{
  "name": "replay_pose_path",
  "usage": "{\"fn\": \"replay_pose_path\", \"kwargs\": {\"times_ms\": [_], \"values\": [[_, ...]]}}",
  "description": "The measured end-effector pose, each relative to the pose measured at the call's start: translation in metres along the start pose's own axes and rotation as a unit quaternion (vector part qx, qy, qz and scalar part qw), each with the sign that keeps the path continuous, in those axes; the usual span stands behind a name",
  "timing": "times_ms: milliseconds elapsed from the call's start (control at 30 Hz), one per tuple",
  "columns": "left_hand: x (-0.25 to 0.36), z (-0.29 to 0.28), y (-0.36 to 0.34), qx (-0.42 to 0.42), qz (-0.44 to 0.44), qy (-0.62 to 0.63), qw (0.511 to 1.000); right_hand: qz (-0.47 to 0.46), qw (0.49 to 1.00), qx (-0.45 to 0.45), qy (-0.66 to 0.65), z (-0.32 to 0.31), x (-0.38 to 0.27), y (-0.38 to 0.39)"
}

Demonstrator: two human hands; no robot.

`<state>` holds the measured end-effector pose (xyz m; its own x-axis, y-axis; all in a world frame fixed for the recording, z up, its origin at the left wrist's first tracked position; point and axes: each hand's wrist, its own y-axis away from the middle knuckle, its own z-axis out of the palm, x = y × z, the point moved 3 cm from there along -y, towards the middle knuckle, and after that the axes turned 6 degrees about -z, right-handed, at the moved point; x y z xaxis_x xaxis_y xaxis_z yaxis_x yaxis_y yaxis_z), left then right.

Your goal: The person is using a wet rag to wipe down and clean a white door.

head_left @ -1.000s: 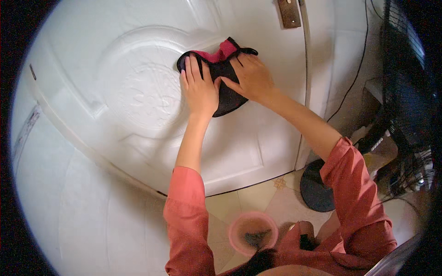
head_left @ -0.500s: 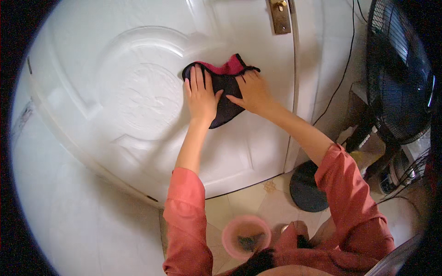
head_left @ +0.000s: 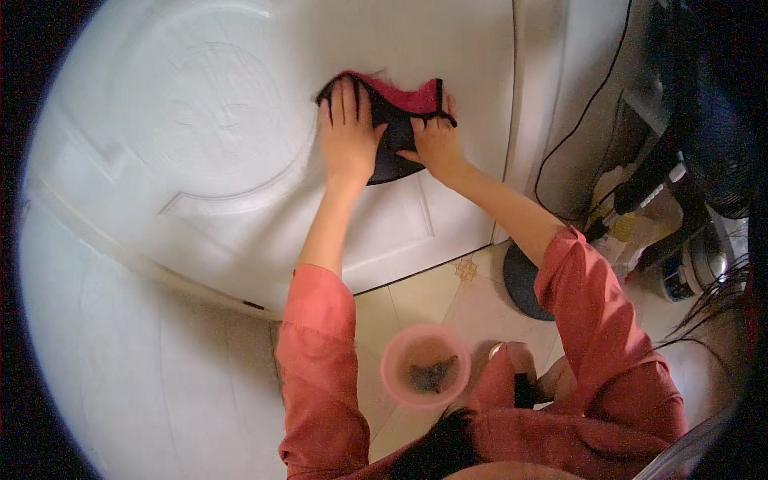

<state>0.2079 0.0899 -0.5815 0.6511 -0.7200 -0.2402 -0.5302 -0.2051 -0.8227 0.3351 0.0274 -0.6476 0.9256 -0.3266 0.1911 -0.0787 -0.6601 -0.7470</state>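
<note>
A black cloth with a red underside and black trim (head_left: 392, 112) lies pressed against a white panelled door (head_left: 320, 40). My left hand (head_left: 348, 148) rests flat on its left part, fingers stretched toward the top edge. On the right, my right hand (head_left: 439, 150) grips the cloth by its trimmed edge, with the fingers bent there and the thumb reaching inward. The upper border is folded over, so the red side shows between and above my hands. What lies beneath the cloth is hidden.
On the tiled floor below stands a pink basin (head_left: 390, 364) holding murky water and a dark cloth-like thing. A black standing fan (head_left: 720, 152) is at the right, its round base (head_left: 524, 284) near the door. A dark cable (head_left: 588, 120) hangs down the wall beside the frame.
My view has shifted lower and to the right, and the door handle has left it. Both hands stay on the cloth, which now sits further right of the round door relief.
</note>
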Motion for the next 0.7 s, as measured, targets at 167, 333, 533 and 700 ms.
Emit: {"fn": "replay_pose_path", "kwargs": {"times_ms": [167, 333, 533, 700], "values": [[0.019, 0.025, 0.065, -0.052, -0.013, -0.025, 0.998, -0.001, 0.991, -0.132, -0.025, 0.016, -0.004, 0.04], [0.031, 0.051, 0.119, -0.111, -0.029, -0.044, 0.992, -0.068, 0.992, -0.105, 0.033, 0.036, -0.019, 0.092], [0.018, 0.023, 0.044, -0.016, -0.079, -0.008, 0.997, 0.071, 0.99, 0.037, -0.118, -0.007, -0.02, 0.009], [0.003, -0.011, -0.013, 0.104, -0.046, 0.004, 0.993, 0.032, 0.99, 0.131, -0.051, -0.042, -0.005, -0.05]]}}
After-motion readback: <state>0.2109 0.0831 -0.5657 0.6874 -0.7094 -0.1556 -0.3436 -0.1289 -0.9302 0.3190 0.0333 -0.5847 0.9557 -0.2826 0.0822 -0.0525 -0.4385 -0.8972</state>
